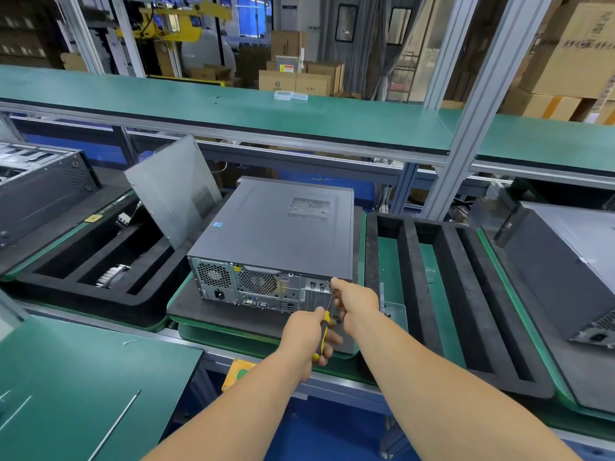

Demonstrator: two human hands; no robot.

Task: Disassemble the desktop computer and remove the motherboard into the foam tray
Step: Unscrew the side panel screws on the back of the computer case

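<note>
Head view: looking down on a grey computer [276, 227] lying on its side on a dark foam pad [206, 314], mid-frame on the surface [392, 271]. Long axis running from near to far, slightly up and to the right; rear panel [253, 284] with fan grilles and ports facing the camera, vented side panel facing up, lid seemingly still on. Motherboard hidden inside the case.

Left hand [307, 337] curled round the yellow-and-black handle of a screwdriver [324, 327], shaft angled up and right toward the rear panel's upper right corner. Right hand [354, 302] just beside that corner, fingers pinched near the shaft's tip; hard to tell whether gripping the shaft, a screw, or only touching the case. Screwdriver tip itself concealed behind the right fingers.

Right of the computer, an open black foam tray [446, 294] with long slots running near to far, green showing through the bottoms. Left, a second foam tray [109, 257] holding a loose grey panel [173, 188] propped up on edge and some small parts, too small to identify. Further right, another grey case [565, 274], cut off by the frame edge; far left, a black chassis [43, 184], also partly out of frame. Forearms cropped at the bottom edge. Green shelf [233, 108] overhead, cardboard boxes [299, 78] behind, blurred.
</note>
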